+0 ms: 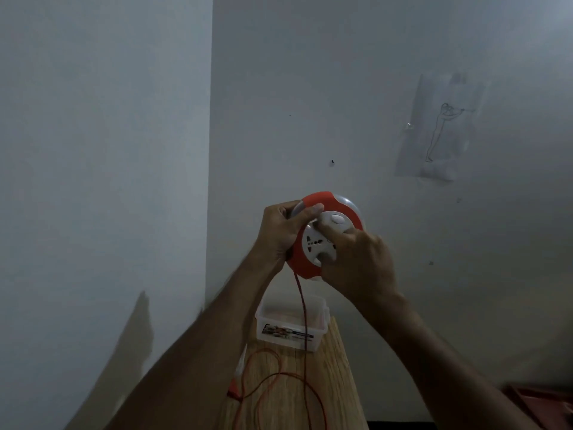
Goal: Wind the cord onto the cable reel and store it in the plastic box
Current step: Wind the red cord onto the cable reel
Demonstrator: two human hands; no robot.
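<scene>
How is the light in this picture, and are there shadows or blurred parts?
Head view: dim, bluish light, no glare. A dark shadow falls on the left wall. The right hand on the cable reel looks slightly motion-blurred; the left hand is sharper. The red cord hangs before the plastic box; its label is too soft to read. Wide-angle tilt shows at the wall corner.

Both hands hold red-white cable reel (322, 234) up: left hand (280, 232) grips its left rim, right hand (356, 262) over the white face. Red cord (302, 308) hangs below to wooden table (328, 383); plastic box (290, 325) beneath hands.
</scene>
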